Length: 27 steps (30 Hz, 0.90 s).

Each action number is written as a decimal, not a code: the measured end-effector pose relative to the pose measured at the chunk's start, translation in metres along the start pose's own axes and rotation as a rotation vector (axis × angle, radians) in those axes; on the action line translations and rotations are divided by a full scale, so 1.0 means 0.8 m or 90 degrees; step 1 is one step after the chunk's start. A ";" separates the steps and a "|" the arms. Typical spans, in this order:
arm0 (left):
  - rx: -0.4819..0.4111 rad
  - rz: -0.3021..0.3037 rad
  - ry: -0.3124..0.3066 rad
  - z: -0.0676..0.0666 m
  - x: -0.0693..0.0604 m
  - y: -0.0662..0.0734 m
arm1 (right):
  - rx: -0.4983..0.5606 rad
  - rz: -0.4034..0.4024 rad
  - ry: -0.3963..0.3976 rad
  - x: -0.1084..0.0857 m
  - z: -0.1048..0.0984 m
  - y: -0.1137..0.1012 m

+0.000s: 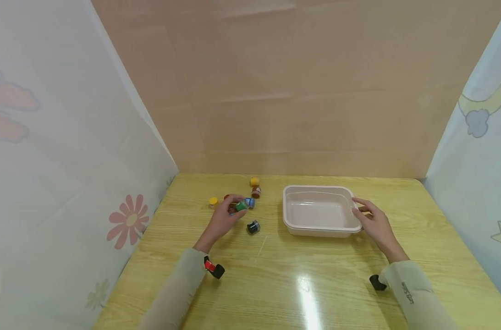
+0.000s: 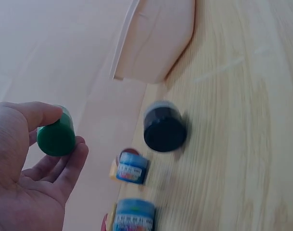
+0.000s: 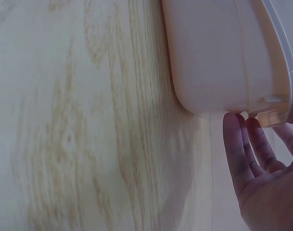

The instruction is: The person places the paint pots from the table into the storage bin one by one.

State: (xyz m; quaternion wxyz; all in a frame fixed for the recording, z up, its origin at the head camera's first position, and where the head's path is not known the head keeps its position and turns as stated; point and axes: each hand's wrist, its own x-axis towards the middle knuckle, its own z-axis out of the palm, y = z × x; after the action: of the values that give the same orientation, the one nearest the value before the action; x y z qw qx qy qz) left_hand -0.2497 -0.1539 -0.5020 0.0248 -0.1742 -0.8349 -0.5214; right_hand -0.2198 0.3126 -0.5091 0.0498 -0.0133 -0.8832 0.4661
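Observation:
My left hand [image 1: 224, 216] holds a small green paint jar [image 2: 57, 134] between thumb and fingers, lifted above the table. Close to it are a black jar [image 1: 253, 227] lying on its side and a blue jar [image 1: 250, 202]. More jars are partly hidden behind this hand. At the right end of a pale pink plastic basin [image 1: 289, 227], my right hand [image 1: 376, 225] grips the rim, its thumb at the top edge. In the right wrist view several fingertips [image 3: 231, 120] touch the basin's outer wall.
A brown-red jar [image 1: 256, 192] and an orange jar [image 1: 255, 182] stand farther back. One yellow-lidded jar [image 1: 213, 202] is to the left. Behind the wooden table [image 1: 275, 284] rises a brown backdrop [image 1: 300, 91], with patterned cloth at both sides.

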 end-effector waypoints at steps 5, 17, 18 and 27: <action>-0.014 -0.008 -0.010 0.011 0.008 0.008 | 0.005 -0.003 -0.005 0.002 -0.001 -0.001; -0.008 0.065 -0.016 0.042 0.029 0.027 | -0.004 -0.005 0.000 0.001 -0.001 -0.002; -0.006 0.064 -0.016 0.045 0.030 0.029 | 0.000 -0.005 0.002 0.001 -0.001 -0.003; -0.037 0.052 -0.041 0.072 0.042 0.045 | 0.022 -0.010 0.003 -0.003 0.001 -0.003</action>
State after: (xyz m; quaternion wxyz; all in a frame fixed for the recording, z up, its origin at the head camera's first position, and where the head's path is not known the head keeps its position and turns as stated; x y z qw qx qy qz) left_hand -0.2616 -0.0806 -0.4899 0.0139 -0.2256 -0.8121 -0.5380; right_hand -0.2172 0.3106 -0.5079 0.0560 -0.0063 -0.8749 0.4809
